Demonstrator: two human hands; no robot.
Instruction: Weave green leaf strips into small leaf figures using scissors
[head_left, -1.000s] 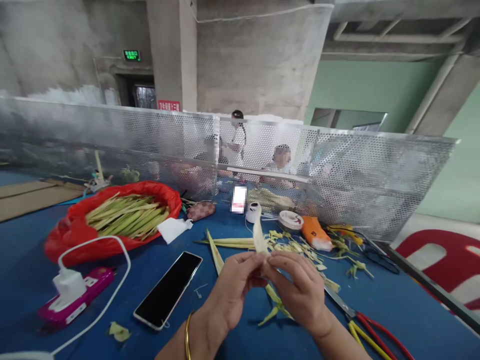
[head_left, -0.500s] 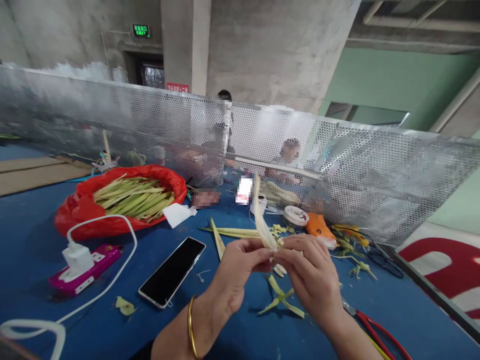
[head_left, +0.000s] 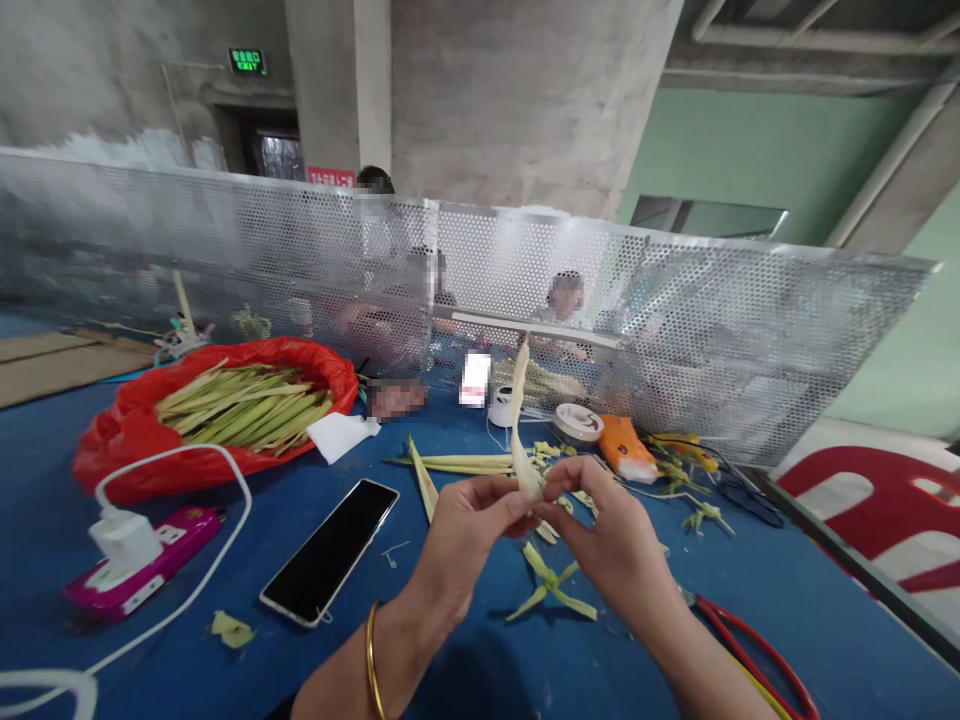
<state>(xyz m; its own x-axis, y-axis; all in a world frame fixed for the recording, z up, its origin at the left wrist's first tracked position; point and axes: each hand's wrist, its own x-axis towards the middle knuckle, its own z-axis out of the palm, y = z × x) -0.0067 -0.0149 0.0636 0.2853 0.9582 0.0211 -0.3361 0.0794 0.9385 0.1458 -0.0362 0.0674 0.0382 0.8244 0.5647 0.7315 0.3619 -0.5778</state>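
My left hand (head_left: 465, 545) and my right hand (head_left: 611, 545) meet above the blue table (head_left: 525, 660). Both pinch the base of a pale palm leaf strip (head_left: 519, 420) that stands upright between the fingertips. A gold bangle (head_left: 373, 660) sits on my left wrist. Below the hands lies a small folded green leaf piece (head_left: 551, 590) on the table.
A red bag of green leaf strips (head_left: 232, 405) lies at the left, with a pink power strip and white charger (head_left: 131, 555) in front. A black phone (head_left: 330, 550) lies left of my hands. Red-handled scissors (head_left: 742, 650), tape rolls (head_left: 577, 422) and leaf scraps sit right. Behind a perforated metal screen (head_left: 675, 330) other people sit.
The view has swung slightly. Both hands have kept hold of the leaf strip, whose tip stands taller than a second ago.
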